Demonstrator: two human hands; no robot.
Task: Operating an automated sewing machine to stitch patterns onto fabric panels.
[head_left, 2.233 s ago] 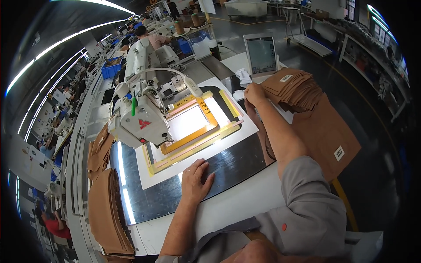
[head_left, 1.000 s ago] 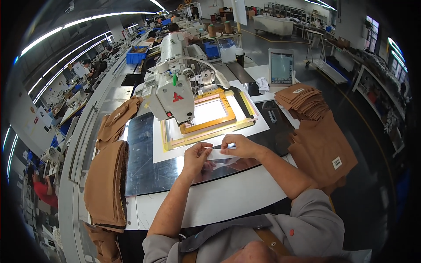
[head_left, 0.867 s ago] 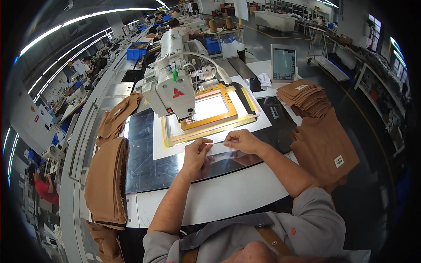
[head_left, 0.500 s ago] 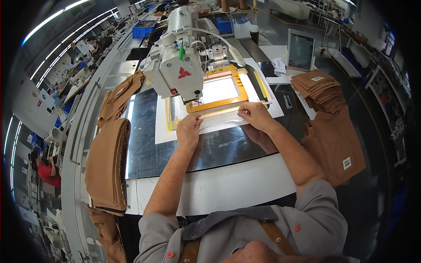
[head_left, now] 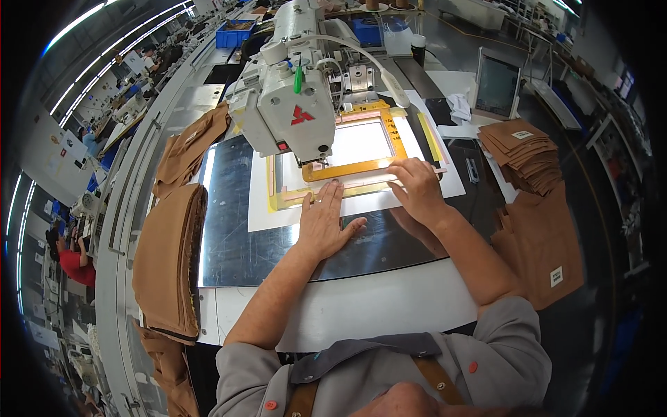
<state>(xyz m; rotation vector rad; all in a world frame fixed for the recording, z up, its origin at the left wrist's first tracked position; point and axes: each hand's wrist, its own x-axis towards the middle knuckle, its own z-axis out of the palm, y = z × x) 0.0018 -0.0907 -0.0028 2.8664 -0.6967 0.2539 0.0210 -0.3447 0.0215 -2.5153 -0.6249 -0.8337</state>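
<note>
A white sheet (head_left: 260, 215) with strips of yellow and pink tape lies on the shiny metal plate (head_left: 229, 243) under the sewing machine head (head_left: 292, 118). An orange clamp frame (head_left: 354, 169) rests on it. My left hand (head_left: 323, 221) lies flat, fingers stretched onto a long pink strip (head_left: 361, 182) along the frame's near edge, thumb spread out. Farther right, my right hand (head_left: 419, 191) bends over the same strip, index finger and thumb apart on either side of it. The strip's right end (head_left: 439, 171) sticks out past that hand.
Brown fabric pieces are stacked on the left (head_left: 167, 260) and on the right (head_left: 517, 156), with another labelled brown pile (head_left: 542, 250) nearer me. A screen (head_left: 495, 83) stands at the back right. A small cutter-like tool (head_left: 473, 170) lies on the plate's right side.
My left hand has moved right and flattened from a pinch onto the strip. My right hand has shifted slightly right, its thumb and index finger now apart.
</note>
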